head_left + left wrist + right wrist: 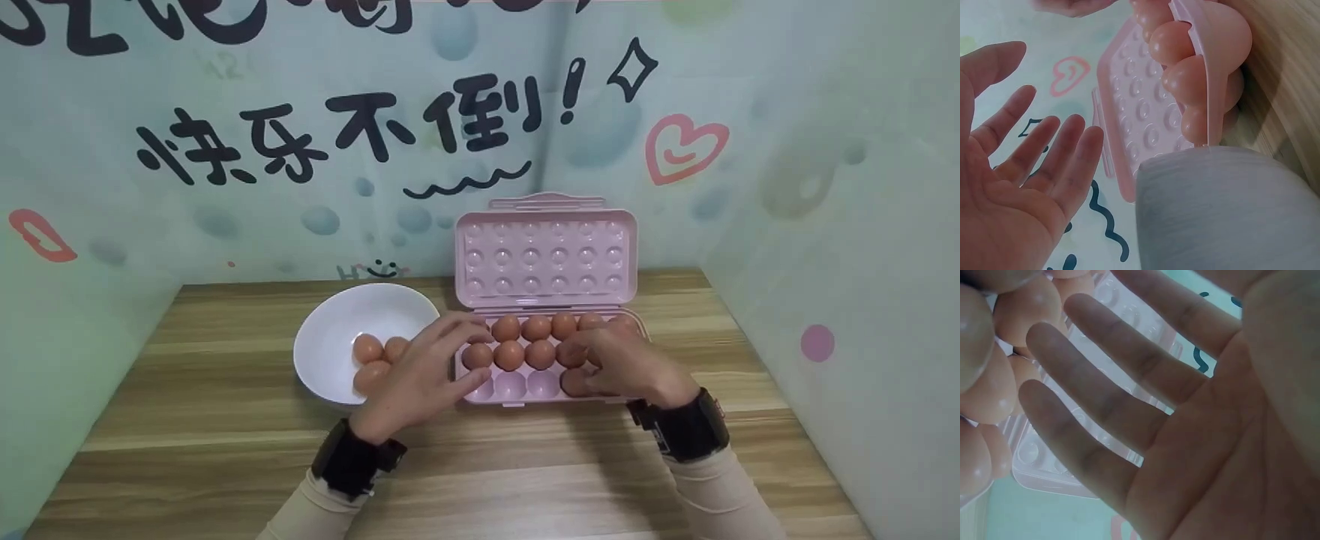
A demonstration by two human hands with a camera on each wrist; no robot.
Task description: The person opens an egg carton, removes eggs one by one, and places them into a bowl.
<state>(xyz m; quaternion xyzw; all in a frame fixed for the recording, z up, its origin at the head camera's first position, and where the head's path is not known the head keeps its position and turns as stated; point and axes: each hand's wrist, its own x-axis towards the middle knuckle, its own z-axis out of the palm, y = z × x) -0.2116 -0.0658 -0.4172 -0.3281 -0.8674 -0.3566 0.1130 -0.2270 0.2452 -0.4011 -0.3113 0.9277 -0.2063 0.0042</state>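
In the head view a pink egg box (517,400) stands with its lid (546,255) raised. Brown eggs (509,355) fill much of its back and middle rows; several front-row cups at the left show bare. My right hand (634,367) is over the box's right side, fingers extended, its thumb beside a front-row egg (576,383); contact is unclear. My left hand (420,375) hovers between the bowl and the box's left end, with fingers spread and nothing in its palm. Brown eggs (367,349) lie in a white bowl (322,352), partly behind that hand.
The box and bowl stand on a wood-grain table (225,450). Behind them rises a pale printed backdrop (285,225) with dark lettering, close to the lid. Similar panels flank both sides. A black wrist strap (694,426) is on each forearm.
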